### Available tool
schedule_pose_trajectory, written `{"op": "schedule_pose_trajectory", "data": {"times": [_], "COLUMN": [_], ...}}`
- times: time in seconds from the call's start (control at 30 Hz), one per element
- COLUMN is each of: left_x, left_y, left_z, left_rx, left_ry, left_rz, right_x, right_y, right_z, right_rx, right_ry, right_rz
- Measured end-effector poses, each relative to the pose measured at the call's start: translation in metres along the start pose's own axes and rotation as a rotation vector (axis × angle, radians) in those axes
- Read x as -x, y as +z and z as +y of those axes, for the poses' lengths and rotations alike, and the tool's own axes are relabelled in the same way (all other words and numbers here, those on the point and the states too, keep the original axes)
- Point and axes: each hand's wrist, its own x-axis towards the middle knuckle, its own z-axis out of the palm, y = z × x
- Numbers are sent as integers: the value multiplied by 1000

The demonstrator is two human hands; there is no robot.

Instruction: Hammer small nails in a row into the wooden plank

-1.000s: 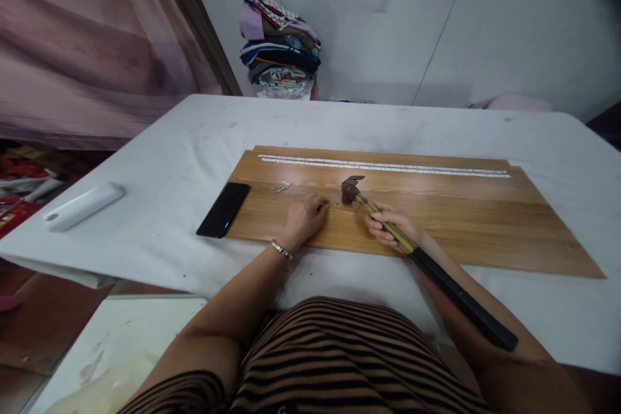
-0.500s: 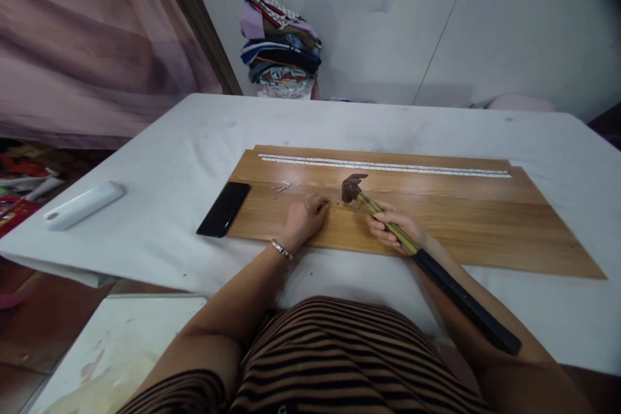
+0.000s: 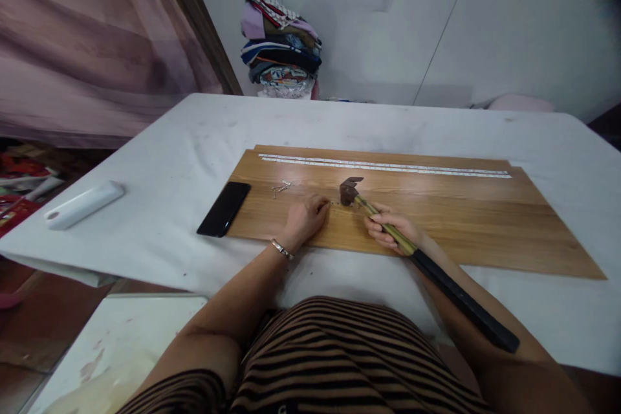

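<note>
My right hand (image 3: pixel 395 228) is wrapped round the handle of a claw hammer (image 3: pixel 392 229). The hammer's rusty head sits low over the wooden board (image 3: pixel 460 220), just right of my left hand (image 3: pixel 306 217). That left hand rests on the board with thumb and forefinger pinched together; what they hold, if anything, is too small to make out. A short row of tiny dark marks or nail heads (image 3: pixel 338 204) runs from the fingertips towards the hammer head. Several loose nails (image 3: pixel 282 187) lie on the board beyond my left hand.
A black phone (image 3: pixel 224 209) lies over the board's left end. Two white printed strips (image 3: pixel 388 167) run along the far side. A white oblong object (image 3: pixel 85 205) is at the left of the white-covered table (image 3: pixel 160 149). Folded clothes (image 3: pixel 281 45) are stacked behind.
The hammer, with my right hand on it, has shifted slightly left and its head is a little lower. My left hand stays in place.
</note>
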Motion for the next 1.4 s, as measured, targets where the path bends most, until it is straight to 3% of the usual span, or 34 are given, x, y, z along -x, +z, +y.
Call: {"op": "schedule_pose_trajectory", "data": {"times": [1.4], "left_x": [-1], "left_y": [-3], "left_z": [2], "left_rx": [-4], "left_ry": [-26], "left_rz": [-27], "right_x": [0], "right_y": [0], "right_z": [-1], "right_rx": [-9], "right_ry": [6], "right_rz": [10]}}
